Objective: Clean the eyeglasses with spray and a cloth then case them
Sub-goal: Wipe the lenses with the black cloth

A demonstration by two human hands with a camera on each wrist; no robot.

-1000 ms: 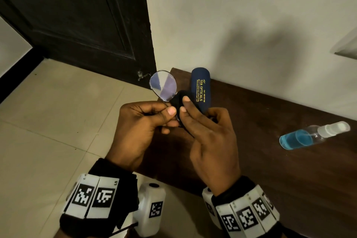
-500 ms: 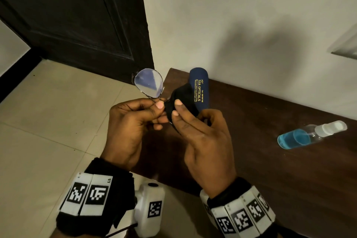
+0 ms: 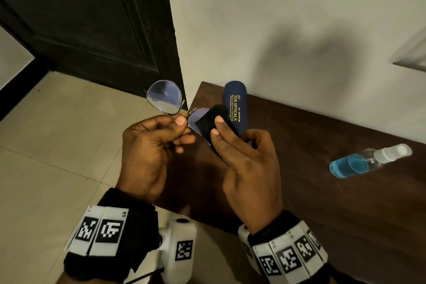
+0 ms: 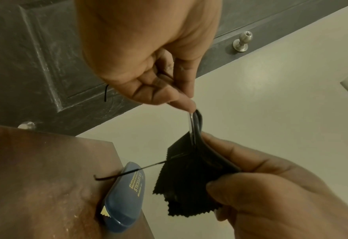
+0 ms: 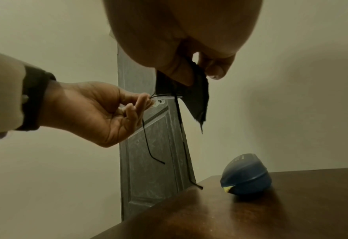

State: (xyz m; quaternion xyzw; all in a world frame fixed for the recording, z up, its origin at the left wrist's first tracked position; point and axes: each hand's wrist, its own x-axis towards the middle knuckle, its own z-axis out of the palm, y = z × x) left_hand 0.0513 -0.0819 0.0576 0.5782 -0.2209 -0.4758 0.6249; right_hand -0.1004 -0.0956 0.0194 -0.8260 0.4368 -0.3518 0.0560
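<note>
My left hand [image 3: 177, 125] pinches the thin metal eyeglasses [image 3: 164, 97] at the bridge, held in the air over the table's left end. One round lens stands free to the upper left. My right hand [image 3: 217, 127] pinches a black cloth [image 3: 207, 122] folded over the other lens, fingers on one side and thumb on the other [image 5: 191, 76]. The temple arms [image 5: 147, 142] hang down unfolded. A closed blue case [image 3: 235, 105] with gold lettering lies on the table behind my hands. The spray bottle [image 3: 368, 160] with blue liquid lies on its side at the right.
The dark wooden table [image 3: 299, 191] stands against a pale wall, its left edge just below my hands. A dark door [image 3: 92, 18] and tiled floor [image 3: 57, 145] are to the left. A door stopper [image 4: 241, 42] sticks out low on the door.
Both hands have shifted the glasses slightly left and up. More of the cloth now shows over the right lens, and the free lens has turned more toward me.
</note>
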